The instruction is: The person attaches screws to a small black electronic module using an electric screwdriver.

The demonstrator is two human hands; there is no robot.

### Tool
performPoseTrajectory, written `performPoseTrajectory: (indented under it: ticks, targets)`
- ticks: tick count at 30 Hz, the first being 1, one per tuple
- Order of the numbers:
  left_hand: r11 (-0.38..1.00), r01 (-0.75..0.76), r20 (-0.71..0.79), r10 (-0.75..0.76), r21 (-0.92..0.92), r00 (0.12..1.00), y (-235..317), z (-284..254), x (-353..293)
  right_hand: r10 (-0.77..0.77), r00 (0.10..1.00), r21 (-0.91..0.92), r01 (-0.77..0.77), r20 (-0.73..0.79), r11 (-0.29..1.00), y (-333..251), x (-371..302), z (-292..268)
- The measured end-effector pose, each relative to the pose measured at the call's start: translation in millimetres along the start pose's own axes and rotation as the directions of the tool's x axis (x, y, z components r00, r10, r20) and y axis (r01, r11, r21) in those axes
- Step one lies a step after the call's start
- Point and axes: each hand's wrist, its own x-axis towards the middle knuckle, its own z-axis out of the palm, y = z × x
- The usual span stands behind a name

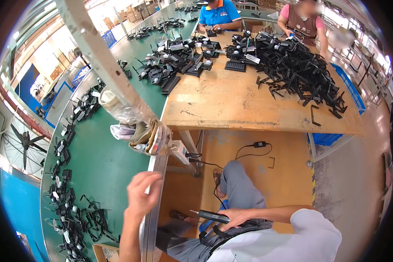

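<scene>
The right hand (236,217) is wrapped around a black screwdriver (210,216) down by the lap, tip pointing left. The left hand (140,194) sits at the metal rail (154,209) of the green belt (105,161), fingers curled, maybe pinching something small and white; I cannot tell. Black parts (89,218) lie nearby.

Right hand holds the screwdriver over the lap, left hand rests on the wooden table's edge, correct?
Not quite. The right hand does hold the screwdriver over the lap, but the head view shows the left hand at the green conveyor's metal edge, not the wooden table.
</scene>
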Motion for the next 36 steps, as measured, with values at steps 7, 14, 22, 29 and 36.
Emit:
performPoseTrajectory:
  ticks: [7,14,22,29,36]
  targets:
    - [0.991,0.077,-0.132,-0.091,-0.105,0.987,-27.0,153.5,168.7,0.107,0.994,0.493,-0.094,0.002,0.865,46.9,-14.4,-31.8]
    - [0.664,0.748,-0.353,-0.699,0.001,0.622,-150.7,218.4,294.6,0.117,0.993,0.565,-0.098,0.002,0.819,76.1,-19.1,-44.8]
    - [0.569,0.817,-0.077,-0.822,-0.094,0.564,-181.6,222.6,322.4,0.187,0.978,0.601,-0.203,0.089,0.773,81.3,-28.3,-65.9]
    - [0.931,0.349,-0.380,-0.288,0.102,0.879,-124.6,210.3,289.5,0.244,0.957,0.678,-0.283,0.155,0.679,67.7,-13.2,-73.4]
    - [0.992,-0.052,-0.376,0.004,-0.117,0.927,8.9,161.4,125.7,0.292,0.946,0.652,-0.311,0.141,0.692,80.9,-3.4,-67.6]
